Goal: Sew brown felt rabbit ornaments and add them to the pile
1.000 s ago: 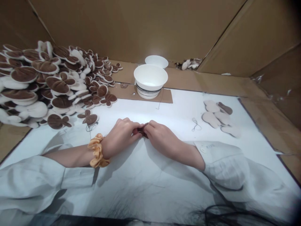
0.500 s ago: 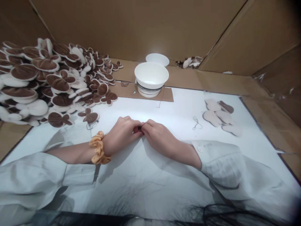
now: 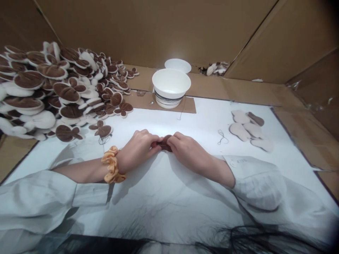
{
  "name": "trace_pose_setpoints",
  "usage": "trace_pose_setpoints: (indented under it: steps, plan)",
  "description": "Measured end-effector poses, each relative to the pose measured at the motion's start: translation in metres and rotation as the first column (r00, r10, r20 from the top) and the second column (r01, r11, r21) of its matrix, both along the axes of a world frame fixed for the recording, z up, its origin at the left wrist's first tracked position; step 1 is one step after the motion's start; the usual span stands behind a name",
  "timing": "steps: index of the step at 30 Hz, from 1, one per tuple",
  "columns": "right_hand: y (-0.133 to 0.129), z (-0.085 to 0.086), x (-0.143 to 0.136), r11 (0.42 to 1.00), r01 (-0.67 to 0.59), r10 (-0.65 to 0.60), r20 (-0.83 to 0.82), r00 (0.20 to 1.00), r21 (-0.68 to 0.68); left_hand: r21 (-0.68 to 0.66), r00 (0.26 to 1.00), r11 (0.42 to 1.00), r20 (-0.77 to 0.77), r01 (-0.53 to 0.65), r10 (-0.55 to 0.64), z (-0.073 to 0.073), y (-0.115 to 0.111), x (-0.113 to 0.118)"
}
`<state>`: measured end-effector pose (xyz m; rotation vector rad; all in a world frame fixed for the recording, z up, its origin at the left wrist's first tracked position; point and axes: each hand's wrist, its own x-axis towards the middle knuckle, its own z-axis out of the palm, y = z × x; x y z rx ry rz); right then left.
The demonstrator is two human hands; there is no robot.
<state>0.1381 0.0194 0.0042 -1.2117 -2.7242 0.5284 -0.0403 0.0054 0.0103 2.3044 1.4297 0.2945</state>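
Note:
Between my two hands, just above the middle of the white tabletop, is a small brown fabric piece (image 3: 166, 143). My left hand (image 3: 139, 148), with an orange scrunchie (image 3: 111, 165) at its wrist, pinches the piece's left end between thumb and fingers. My right hand (image 3: 189, 153) grips the right end with its fingers closed. Much of the piece is hidden by the fingers. A brown, bunny-shaped plush piece (image 3: 102, 129) with dark thread beside it lies beyond my left wrist. To the right of my hands rests a loop of dark thread (image 3: 222, 137).
A big pile of brown-and-white plush pieces (image 3: 70, 91) fills the back left. White bowls (image 3: 169, 100), the front one wound with dark thread, stand on a cardboard strip (image 3: 190, 106). Several flat fabric cutouts (image 3: 239, 131) lie at the right. Cardboard walls (image 3: 127, 31) close off the back.
My right hand has shifted a little to the right, away from my left. More of the brown fabric piece now shows between them, where it was nearly covered before.

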Motion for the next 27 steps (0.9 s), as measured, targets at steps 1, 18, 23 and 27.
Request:
trace_pose_setpoints:
  steps: [1, 18, 23, 27]
  plan:
    - [0.0, 0.0, 0.002, 1.0, 0.01, -0.01, -0.001, 1.0, 0.008, 0.005, 1.0, 1.0, 0.001, -0.002, 0.002, 0.0, 0.0, 0.0]
    - [-0.006, -0.005, -0.012, 1.0, -0.014, 0.012, -0.117, 0.993, -0.01, -0.037, 0.994, 0.997, 0.086, -0.071, 0.074, -0.003, -0.001, 0.002]
    - [-0.006, -0.005, -0.013, 1.0, -0.019, 0.019, -0.04, 0.999, 0.003, -0.012, 0.996, 0.999, 0.068, -0.048, 0.049, -0.003, -0.002, 0.003]
    - [-0.005, -0.003, -0.009, 1.0, -0.001, 0.001, -0.006, 1.0, 0.014, -0.005, 0.998, 0.999, 0.049, -0.034, 0.035, -0.002, -0.003, 0.003]
